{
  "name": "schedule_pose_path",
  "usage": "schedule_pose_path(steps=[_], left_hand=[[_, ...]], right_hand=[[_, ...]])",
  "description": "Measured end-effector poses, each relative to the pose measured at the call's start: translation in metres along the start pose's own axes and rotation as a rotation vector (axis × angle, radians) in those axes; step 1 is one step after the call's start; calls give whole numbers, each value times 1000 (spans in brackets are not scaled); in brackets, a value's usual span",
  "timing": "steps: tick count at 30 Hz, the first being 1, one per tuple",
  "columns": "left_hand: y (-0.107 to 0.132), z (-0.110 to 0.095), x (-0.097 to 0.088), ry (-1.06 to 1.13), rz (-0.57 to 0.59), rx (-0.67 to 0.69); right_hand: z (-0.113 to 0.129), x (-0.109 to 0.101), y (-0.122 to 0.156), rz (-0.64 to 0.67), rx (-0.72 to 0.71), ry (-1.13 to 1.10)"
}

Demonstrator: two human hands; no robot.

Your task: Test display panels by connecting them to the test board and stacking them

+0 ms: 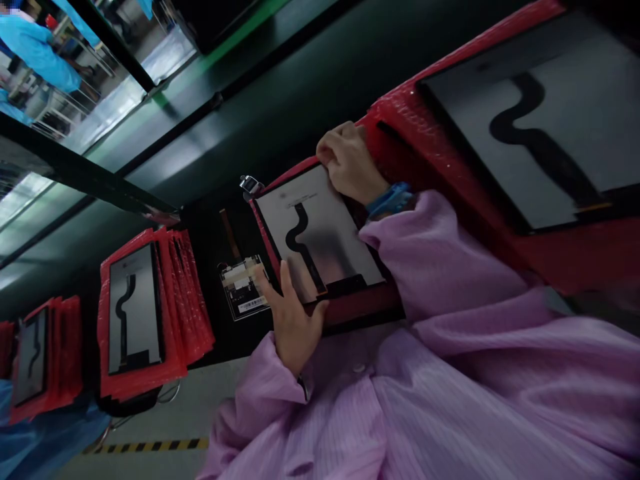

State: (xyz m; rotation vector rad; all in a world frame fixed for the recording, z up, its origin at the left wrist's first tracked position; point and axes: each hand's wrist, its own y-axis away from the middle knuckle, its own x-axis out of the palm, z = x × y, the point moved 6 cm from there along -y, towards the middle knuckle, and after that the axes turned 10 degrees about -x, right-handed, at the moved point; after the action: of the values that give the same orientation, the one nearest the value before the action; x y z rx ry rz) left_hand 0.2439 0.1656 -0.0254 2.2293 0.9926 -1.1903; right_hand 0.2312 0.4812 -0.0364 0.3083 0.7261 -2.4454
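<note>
A flat grey display panel (320, 227) with a black curved flex strip lies on a red bubble-wrap bag (350, 310) in the middle of the tilted view. My left hand (290, 320) grips the panel's near edge, thumb on top and fingers beneath. My right hand (347, 160) is closed in a pinch on the panel's far corner, beside the red bag's edge. A blue band (390, 198) sits on my right wrist, and pink sleeves cover both arms.
A large panel on red wrap (545, 120) lies at the upper right. A stack of red bags with a panel on top (145, 313) stands at the left, another (35, 360) farther left. A small labelled board (243, 287) lies on the dark bench. A person in blue (40, 47) works far off.
</note>
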Motion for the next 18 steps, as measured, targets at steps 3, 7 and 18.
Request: schedule_pose_path(steps=[3,7,18], left_hand=[[-1,1,-2,86,-31,-72],[-7,7,-11,300,-87,-159],[2,51,-83,508,-179,-480]], right_hand=[[21,-14,4,-8,-64,-432],[67,-34,15,-64,-115,-962],[91,-3,24,-69,180,-1247]])
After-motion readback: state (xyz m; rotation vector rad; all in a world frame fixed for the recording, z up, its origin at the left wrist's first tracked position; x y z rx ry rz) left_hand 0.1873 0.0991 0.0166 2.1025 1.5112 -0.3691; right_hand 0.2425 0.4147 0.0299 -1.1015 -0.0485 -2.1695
